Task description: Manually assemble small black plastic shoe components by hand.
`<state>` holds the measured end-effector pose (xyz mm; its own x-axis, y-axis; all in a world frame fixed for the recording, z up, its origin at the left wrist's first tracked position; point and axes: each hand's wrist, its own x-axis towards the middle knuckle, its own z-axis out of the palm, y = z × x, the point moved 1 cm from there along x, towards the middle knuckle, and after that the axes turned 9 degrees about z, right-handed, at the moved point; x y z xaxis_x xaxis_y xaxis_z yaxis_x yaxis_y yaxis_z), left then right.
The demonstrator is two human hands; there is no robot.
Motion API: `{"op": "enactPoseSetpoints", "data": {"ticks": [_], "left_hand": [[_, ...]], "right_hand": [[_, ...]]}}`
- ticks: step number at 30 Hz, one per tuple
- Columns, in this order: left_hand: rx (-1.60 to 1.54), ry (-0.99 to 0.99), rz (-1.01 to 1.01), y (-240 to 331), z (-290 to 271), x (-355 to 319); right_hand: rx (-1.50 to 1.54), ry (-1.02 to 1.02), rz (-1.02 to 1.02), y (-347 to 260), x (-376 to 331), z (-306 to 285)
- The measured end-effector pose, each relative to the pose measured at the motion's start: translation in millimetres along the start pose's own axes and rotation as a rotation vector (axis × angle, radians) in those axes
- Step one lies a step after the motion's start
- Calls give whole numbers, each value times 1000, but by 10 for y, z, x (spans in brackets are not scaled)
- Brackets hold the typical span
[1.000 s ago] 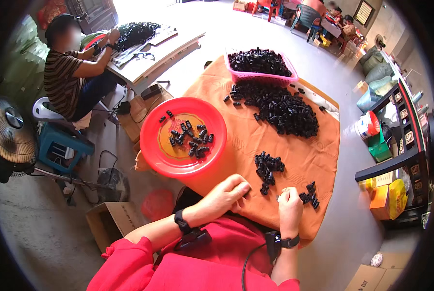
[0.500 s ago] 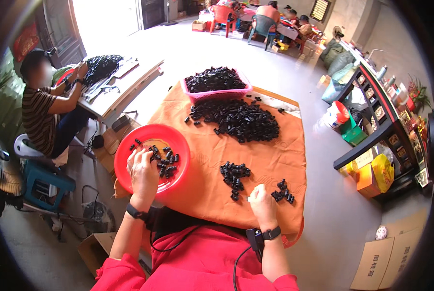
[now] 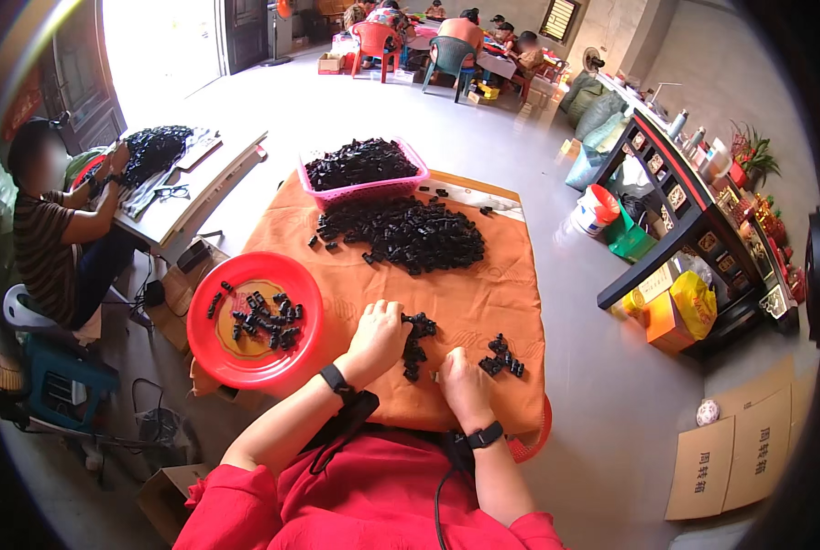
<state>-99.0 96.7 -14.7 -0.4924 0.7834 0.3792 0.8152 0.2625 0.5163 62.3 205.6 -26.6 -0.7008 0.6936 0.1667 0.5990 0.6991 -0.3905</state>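
Observation:
My left hand point(image 3: 380, 341) is over the orange cloth point(image 3: 355, 275), its curled fingers at the edge of a small pile of black plastic pieces point(image 3: 415, 352). Whatever its fingertips hold is hidden. To the right of that pile, my right hand point(image 3: 466, 385) is closed, and what it grips cannot be made out. A smaller cluster of black pieces point(image 3: 502, 357) lies just beyond its right side. At the table's left sits a red round basin point(image 3: 210, 341) with scattered black pieces point(image 3: 268, 321) in it.
A pink basket point(image 3: 364, 192) heaped with black pieces stands at the table's far end, a large loose heap point(image 3: 410, 234) before it. To the left, a person point(image 3: 52, 220) works at another table point(image 3: 199, 188). A dark wooden stand point(image 3: 653, 266) and cartons point(image 3: 731, 458) are on the right.
My left hand has moved right, from over the red basin to the small middle pile. My right hand stays closed near the right cluster. The whole view has shifted slightly.

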Motion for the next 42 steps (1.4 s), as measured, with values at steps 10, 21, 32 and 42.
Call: {"op": "enactPoseSetpoints", "data": {"ticks": [10,21,32,42], "left_hand": [[-46,159,-118,-386,275,263],[-103,30,-338,-391,232,567],[-157,326,-499,-603,334,885],[-57,356,-560,-721,370,1038]], "right_hand": [[14,-77,18,42,53,-5],[548,-369,-41,29,869,-385],[205,353,137,529,2343,404],[215,309,18,558,2595,705]]}}
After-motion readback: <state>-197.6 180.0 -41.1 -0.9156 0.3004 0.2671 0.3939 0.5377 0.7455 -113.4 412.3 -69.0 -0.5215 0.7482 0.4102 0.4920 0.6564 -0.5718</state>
